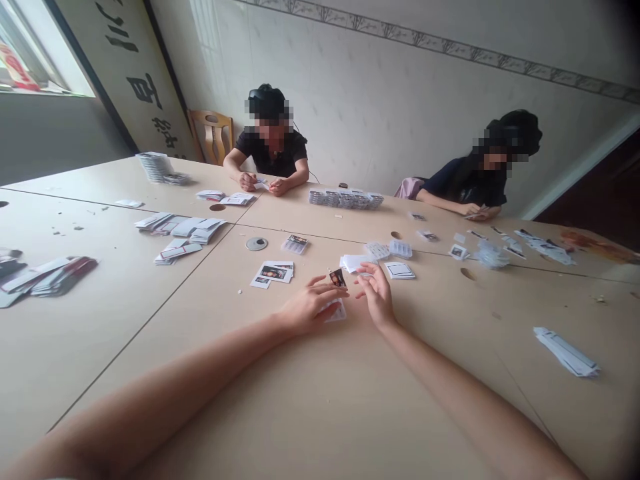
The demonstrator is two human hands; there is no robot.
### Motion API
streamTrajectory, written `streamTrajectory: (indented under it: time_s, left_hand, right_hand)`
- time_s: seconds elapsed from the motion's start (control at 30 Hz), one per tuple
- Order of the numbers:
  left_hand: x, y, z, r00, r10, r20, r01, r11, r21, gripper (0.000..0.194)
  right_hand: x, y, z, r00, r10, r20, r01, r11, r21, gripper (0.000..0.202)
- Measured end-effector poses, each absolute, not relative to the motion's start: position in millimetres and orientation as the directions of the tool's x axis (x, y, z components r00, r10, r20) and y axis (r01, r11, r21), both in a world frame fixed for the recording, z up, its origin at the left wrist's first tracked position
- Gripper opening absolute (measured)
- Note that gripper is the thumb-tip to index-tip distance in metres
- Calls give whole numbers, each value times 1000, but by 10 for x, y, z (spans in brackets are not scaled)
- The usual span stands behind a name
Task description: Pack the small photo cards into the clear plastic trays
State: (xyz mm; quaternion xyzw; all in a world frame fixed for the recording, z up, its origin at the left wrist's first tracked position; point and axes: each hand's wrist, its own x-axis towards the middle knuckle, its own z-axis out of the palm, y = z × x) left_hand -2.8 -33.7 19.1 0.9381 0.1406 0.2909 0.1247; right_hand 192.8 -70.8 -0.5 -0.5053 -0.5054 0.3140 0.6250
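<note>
My left hand [311,307] reaches over a small clear plastic case [338,311] on the table, its thumb and fingers about the case, which they partly hide. Just beyond those fingers a small card with a dark picture [338,277] stands tilted, its lower edge at the fingertips. Whether the fingers touch this card is hard to tell. My right hand [376,293] is raised just right of the case, fingers apart and nothing in them. White cards [355,263] lie behind it, and framed white cards [400,270] lie to its right.
Picture cards [274,272] and a clear case [295,244] lie ahead on the left, near a round metal cover [257,244]. Clear trays [400,249] stand ahead right. Card stacks [180,230] spread left; a strip pile [565,352] lies right. Two people [270,147] sit opposite.
</note>
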Motion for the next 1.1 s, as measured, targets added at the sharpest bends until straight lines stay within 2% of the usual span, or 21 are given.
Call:
streamTrajectory:
  time_s: [0.1, 0.37, 0.57, 0.67, 0.83, 0.93, 1.1]
  left_hand:
    - [-29, -341, 212, 793, 341, 505, 212, -931, 296, 28]
    - [-24, -345, 218, 794, 315, 520, 171, -937, 306, 22]
    - [-26, -368, 271, 841, 273, 467, 139, -944, 300, 28]
    - [-25, -378, 299, 856, 266, 444, 123, -938, 324, 29]
    - [-25, -393, 310, 881, 255, 398, 91, -917, 388, 27]
    - [-23, -370, 240, 859, 303, 412, 124, -905, 408, 24]
    - [-20, -295, 102, 728, 463, 506, 256, -868, 427, 23]
  right_hand:
    - [1925, -717, -4, 238, 919, 315, 108, 297, -949, 40]
    - [1915, -703, 0, 126, 961, 246, 78, 237, -968, 32]
    - [1904, -718, 30, 11, 978, 207, 45, 207, -977, 28]
    - [1905, -717, 25, -45, 973, 225, 23, 226, -974, 23]
    - [1905, -707, 8, -40, 970, 238, 25, 239, -971, 19]
    - [1899, -709, 11, -13, 973, 232, 30, 232, -972, 18]
    - [1879, -716, 8, -1, 966, 260, 71, 260, -963, 17]
